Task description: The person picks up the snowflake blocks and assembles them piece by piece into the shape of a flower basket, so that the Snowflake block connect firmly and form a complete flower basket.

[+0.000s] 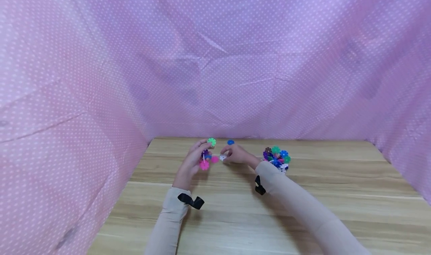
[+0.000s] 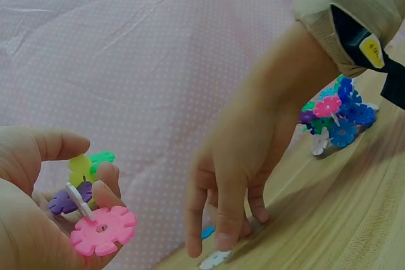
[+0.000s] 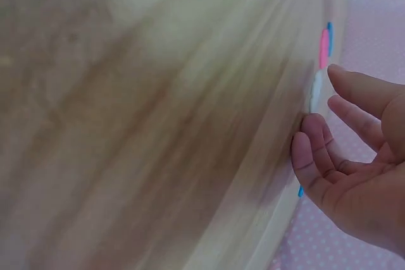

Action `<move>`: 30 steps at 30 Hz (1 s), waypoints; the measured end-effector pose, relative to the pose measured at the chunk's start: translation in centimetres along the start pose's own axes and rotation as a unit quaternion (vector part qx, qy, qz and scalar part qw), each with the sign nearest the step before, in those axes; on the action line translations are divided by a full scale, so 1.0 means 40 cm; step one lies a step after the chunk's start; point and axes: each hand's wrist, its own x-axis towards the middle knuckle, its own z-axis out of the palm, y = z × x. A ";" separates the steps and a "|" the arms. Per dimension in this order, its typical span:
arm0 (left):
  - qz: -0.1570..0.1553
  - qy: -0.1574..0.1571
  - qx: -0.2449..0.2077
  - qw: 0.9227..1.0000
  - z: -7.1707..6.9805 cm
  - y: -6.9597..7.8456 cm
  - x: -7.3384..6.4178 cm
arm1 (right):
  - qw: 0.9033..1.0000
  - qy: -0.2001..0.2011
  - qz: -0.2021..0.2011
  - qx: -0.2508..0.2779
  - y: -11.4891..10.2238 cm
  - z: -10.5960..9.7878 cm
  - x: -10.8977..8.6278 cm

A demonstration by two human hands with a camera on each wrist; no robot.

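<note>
My left hand [image 1: 192, 160] holds a small cluster of joined flower-shaped plastic discs above the table. In the left wrist view the cluster shows a pink disc [image 2: 103, 230], a purple disc [image 2: 71, 199], a yellow disc [image 2: 80, 169], a green disc [image 2: 102, 158] and a white one on edge. Palm down, my right hand [image 1: 238, 154] reaches to a white flower disc [image 2: 215, 259] lying flat on the table. Its fingertips are at the disc, and the thumb stands apart from them in the right wrist view. Part of the white disc is hidden by the fingers.
A loose pink disc [image 1: 215, 159] and a blue one [image 3: 330, 37] lie between the hands. Another blue disc [image 1: 230, 142] lies near the far edge. Right of my right wrist stands a multicoloured pile of discs [image 1: 276, 159]. Pink dotted cloth [image 1: 235, 97] surrounds the wooden table [image 1: 229, 217].
</note>
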 end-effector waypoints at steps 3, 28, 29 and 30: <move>0.003 -0.001 0.003 1.000 0.004 -0.006 0.006 | 1.000 0.000 0.008 -0.023 0.000 0.002 0.008; -0.021 -0.053 0.021 0.998 0.057 -0.043 0.005 | 0.977 0.114 0.004 0.182 0.026 -0.045 -0.125; -0.021 -0.055 0.023 0.998 0.061 -0.044 0.005 | 0.973 0.131 -0.002 0.188 0.020 -0.051 -0.133; -0.020 -0.059 0.029 0.998 0.065 -0.046 0.005 | 0.970 0.147 -0.009 0.193 0.013 -0.056 -0.140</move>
